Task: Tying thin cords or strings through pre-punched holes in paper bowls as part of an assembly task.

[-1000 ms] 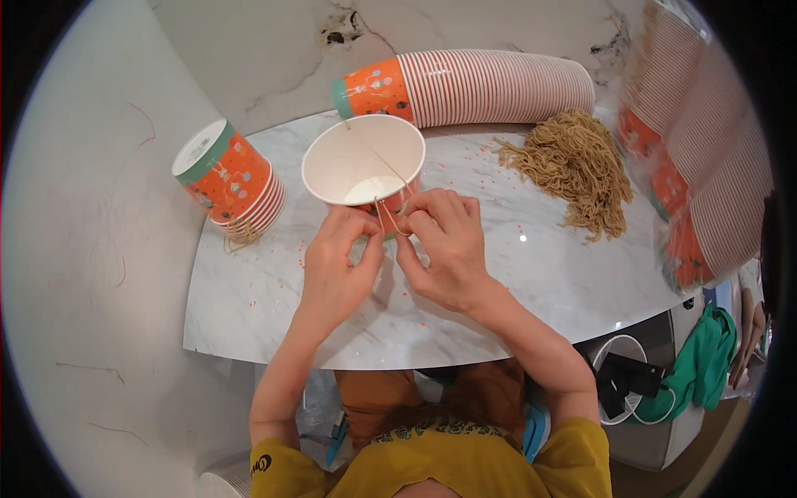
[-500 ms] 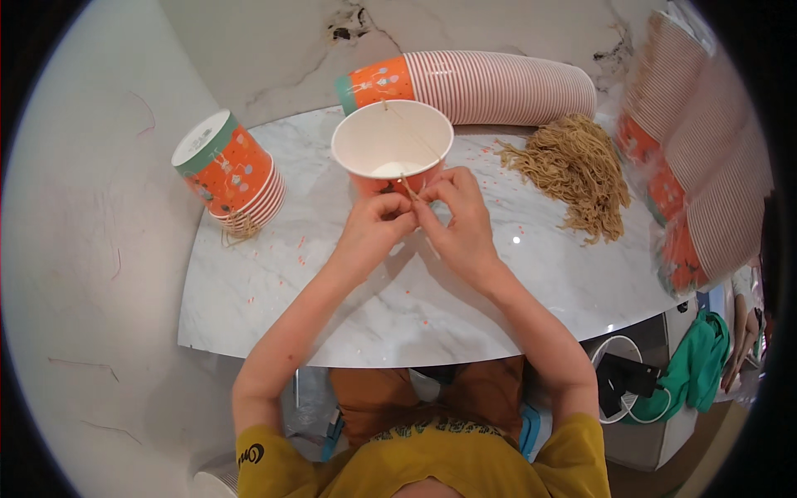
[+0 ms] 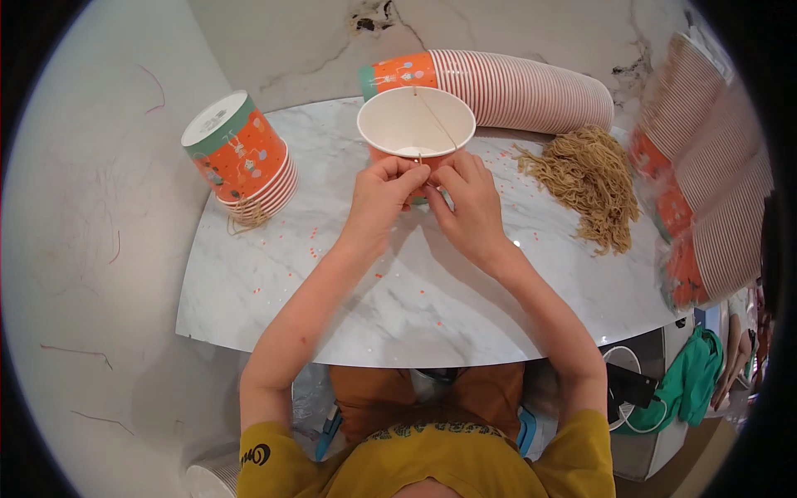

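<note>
An orange paper cup (image 3: 398,120) with a white inside stands upright on the marble table in front of me. A thin tan string (image 3: 437,119) runs across its mouth from the far rim towards the near right side. At the near rim, a short bit of string shows above my fingertips. My left hand (image 3: 378,199) pinches the string there with thumb and forefinger. My right hand (image 3: 475,203) is closed beside it, fingers bent at the cup's front wall, thumb close to the left fingertips. The string between the fingers is mostly hidden.
A small upside-down stack of orange cups (image 3: 241,158) with string at its lower rim stands left. Behind lies a long row of nested cups (image 3: 523,87). A tangled heap of tan string (image 3: 589,187) lies right, near plastic-wrapped cup stacks (image 3: 697,174). Orange specks dot the table.
The whole view has shifted slightly. My left fingers have come up nearer the cup's rim, and the string ends that showed between both hands are now mostly covered.
</note>
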Available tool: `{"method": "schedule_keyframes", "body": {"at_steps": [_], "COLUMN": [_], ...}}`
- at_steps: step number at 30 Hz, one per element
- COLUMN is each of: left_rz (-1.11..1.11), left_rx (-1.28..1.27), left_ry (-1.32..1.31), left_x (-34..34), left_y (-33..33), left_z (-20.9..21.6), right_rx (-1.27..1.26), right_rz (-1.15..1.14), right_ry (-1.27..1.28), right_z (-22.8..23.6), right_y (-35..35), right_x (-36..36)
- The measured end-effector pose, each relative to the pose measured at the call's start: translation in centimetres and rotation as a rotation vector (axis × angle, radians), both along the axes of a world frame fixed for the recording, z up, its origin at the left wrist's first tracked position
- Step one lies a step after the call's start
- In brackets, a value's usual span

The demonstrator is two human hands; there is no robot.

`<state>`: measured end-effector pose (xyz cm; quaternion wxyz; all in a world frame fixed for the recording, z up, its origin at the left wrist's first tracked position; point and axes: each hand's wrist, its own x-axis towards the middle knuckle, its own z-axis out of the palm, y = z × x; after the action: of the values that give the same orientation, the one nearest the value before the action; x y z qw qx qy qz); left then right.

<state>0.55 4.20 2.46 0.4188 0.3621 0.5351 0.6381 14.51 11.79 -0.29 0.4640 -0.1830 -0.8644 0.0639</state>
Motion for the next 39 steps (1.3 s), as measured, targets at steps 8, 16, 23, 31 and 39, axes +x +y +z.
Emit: {"method": "schedule_keyframes", "body": {"at_steps": [8,16,23,31,39], "left_rz": [0.013,0.029,0.086,0.063,-0.004], "left_rx": [0.008,0.057,0.082,0.138,0.12], "left_ry": [-0.116,-0.063,0.086,-0.065,-0.379], "left_x": [-0.7,-1.5,0.0,0.8,0.2], "left_y": [-0.6,-1.2,-1.4,-2.1,-2.2], "left_z": [-1.5,-1.2,-1.3,-1.1,-1.2], "right_rx": [-0.058,0.021,0.044,0.241,0.143], "right_rz": [-0.005,-0.077,-0.078,0.016,0.003], "right_ry": [0.076,0.091,0.136,0.117,0.112], "right_z": [-0.8,0.1,0.5,-0.4,0.3], "right_y": [-0.2,0.5,-0.1,-1.6,-2.1], "right_x": [0.5,1.5,1.6,1.0,1.3]}}
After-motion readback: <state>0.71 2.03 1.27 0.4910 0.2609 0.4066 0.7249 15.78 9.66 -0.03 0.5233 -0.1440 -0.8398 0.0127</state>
